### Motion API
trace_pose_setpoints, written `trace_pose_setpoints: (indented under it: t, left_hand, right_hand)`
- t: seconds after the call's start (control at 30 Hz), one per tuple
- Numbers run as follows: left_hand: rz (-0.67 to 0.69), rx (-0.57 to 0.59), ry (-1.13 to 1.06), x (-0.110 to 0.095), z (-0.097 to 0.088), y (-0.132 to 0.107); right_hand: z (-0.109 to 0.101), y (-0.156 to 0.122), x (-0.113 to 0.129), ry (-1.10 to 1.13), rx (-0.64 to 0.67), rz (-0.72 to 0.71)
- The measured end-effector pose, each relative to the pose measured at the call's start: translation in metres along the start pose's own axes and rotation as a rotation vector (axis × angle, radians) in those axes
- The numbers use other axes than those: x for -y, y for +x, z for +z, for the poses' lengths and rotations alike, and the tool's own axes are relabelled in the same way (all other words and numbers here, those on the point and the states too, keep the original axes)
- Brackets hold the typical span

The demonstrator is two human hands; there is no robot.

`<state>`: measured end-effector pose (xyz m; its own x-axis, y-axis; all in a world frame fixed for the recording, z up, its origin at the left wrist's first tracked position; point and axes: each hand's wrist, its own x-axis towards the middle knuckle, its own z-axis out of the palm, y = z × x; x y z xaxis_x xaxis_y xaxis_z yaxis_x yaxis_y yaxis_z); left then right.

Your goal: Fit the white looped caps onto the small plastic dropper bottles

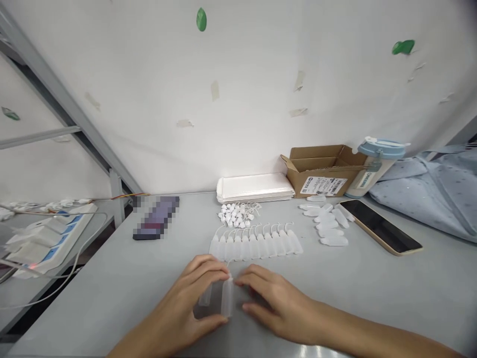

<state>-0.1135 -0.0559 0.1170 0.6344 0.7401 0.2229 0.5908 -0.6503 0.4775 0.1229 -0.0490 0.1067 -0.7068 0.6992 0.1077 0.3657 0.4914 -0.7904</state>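
box [320, 171]: cardboard, at the far edge of the bench [112, 288], flaps open; its inside is hidden from this angle.
cup [372, 171]: just right of the box and against it, blue lid on; contents not visible.
vials [226, 297]: two translucent ones side by side near the front of the bench, between the hands; they look clear, with nothing seen inside.
axis: their long axes run away from the person toward the wall, nearly parallel; fingers hide which end is the neck.
left hand [182, 308]: grip closed on the vials, fingers over the far ends, thumb at the near ends.
right hand [278, 306]: index tip touches the far end of the right one; I cannot tell whether this grip pinches it.
row [257, 243]: more tubes side by side just beyond the hands, lying the same way, cap loops at the far ends.
caps [235, 215]: white heap behind the row.
loose tubes [330, 223]: right of the row, lying crosswise, beside a phone [383, 226].
trays [255, 188]: white stack left of the box.
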Motion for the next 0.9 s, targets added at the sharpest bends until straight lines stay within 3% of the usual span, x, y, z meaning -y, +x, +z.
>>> trace_pose_setpoints:
  t: [0.27, 0.43, 0.67, 0.9]
  left_hand:
    - [-0.112, 0.069, -0.029, 0.008, -0.007, -0.013]
    - [-0.121, 0.052, -0.015, 0.011, -0.008, -0.007]
    - [-0.143, 0.127, -0.039, 0.013, -0.008, -0.004]
    - [-0.135, 0.098, -0.004, 0.016, -0.004, -0.009]
  right_hand:
    - [0.002, -0.002, 0.008, -0.236, 0.174, -0.138]
    - [0.006, -0.004, 0.005, -0.335, 0.177, -0.214]
    - [0.006, -0.007, 0.005, -0.372, 0.181, -0.219]
    - [0.006, -0.005, 0.004, -0.388, 0.163, -0.234]
